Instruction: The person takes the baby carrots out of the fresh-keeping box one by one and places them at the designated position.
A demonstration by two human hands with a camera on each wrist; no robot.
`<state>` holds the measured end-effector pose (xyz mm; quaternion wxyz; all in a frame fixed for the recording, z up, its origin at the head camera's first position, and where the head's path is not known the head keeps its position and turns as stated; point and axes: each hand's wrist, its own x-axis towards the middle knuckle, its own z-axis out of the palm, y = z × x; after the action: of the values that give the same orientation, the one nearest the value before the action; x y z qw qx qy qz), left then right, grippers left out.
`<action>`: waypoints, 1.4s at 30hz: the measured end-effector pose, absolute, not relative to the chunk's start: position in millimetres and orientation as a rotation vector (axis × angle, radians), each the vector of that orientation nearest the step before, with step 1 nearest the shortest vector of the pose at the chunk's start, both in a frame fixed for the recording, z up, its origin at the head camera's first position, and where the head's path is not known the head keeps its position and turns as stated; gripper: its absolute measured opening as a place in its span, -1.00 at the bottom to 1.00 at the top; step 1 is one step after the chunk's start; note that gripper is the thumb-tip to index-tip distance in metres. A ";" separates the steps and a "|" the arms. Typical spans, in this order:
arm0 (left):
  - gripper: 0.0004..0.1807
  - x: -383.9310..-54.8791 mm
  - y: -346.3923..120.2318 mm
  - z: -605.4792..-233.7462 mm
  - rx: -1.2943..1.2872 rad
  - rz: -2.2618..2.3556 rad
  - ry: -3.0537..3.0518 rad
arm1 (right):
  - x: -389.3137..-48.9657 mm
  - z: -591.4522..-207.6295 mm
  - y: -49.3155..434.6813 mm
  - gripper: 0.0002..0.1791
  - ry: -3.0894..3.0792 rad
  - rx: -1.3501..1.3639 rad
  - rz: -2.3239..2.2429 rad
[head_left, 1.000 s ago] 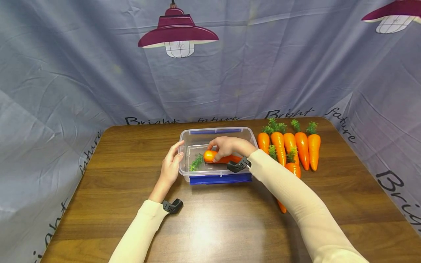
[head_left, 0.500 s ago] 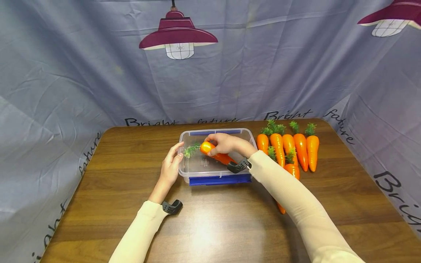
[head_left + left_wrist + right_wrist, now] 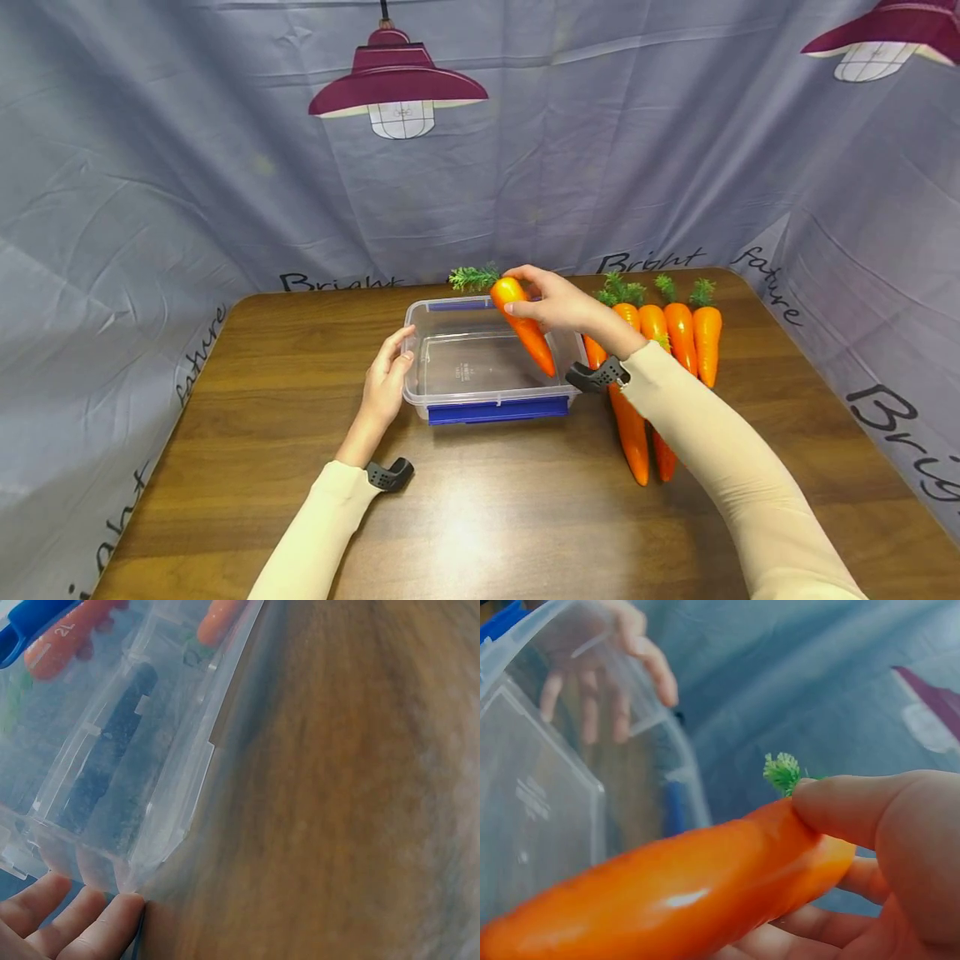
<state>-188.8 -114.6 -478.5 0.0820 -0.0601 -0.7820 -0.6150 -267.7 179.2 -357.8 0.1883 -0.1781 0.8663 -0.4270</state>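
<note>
My right hand (image 3: 551,300) holds an orange carrot (image 3: 529,335) with a green leafy top, thumb on one side and fingers on the other. The carrot slants over the right half of a clear plastic box (image 3: 498,395) with blue latches, its leaves toward the back and its tip pointing down. In the right wrist view the carrot (image 3: 682,889) fills the foreground and hides part of the box. My left hand (image 3: 382,383) rests against the box's left end, fingers fairly straight. Its fingers (image 3: 97,930) touch the clear wall in the left wrist view.
Several more carrots (image 3: 707,342) lie in rows on the wooden table (image 3: 300,400) right of the box, partly hidden by my right forearm. A grey curtain (image 3: 585,167) with printed lamps hangs behind the table.
The carrot has risen from inside the box, moving up and rightward in my right hand, and has turned to a steeper slant. My left hand stays at the box's left end.
</note>
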 end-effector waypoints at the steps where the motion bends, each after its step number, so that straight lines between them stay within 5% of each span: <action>1: -0.52 -188.8 -114.8 -478.9 -0.179 -1.837 -2.339 | -265.6 -354.9 186.7 -0.36 2.444 -0.485 -1.224; 13: -0.51 -185.3 -116.1 -477.1 -0.179 -1.819 -2.363 | -220.8 -341.1 289.0 -0.33 2.506 -0.237 -1.389; 20: -0.52 -187.4 -116.1 -478.7 -0.197 -1.818 -2.347 | -187.7 -365.2 348.2 -0.58 2.327 -0.199 -1.739; 24: -0.53 -188.3 -116.1 -479.1 -0.185 -1.831 -2.341 | -173.3 -384.1 373.4 -0.56 2.142 -0.197 -1.959; 42: -0.52 -188.3 -112.0 -478.5 -0.183 -1.839 -2.340 | -133.4 -446.8 406.5 -0.67 2.181 0.125 -1.957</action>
<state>-188.3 -112.0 -478.5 0.0796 -0.0611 -0.7823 -0.6147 -133.4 406.5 -446.8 0.1038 0.0425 0.7396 -0.6637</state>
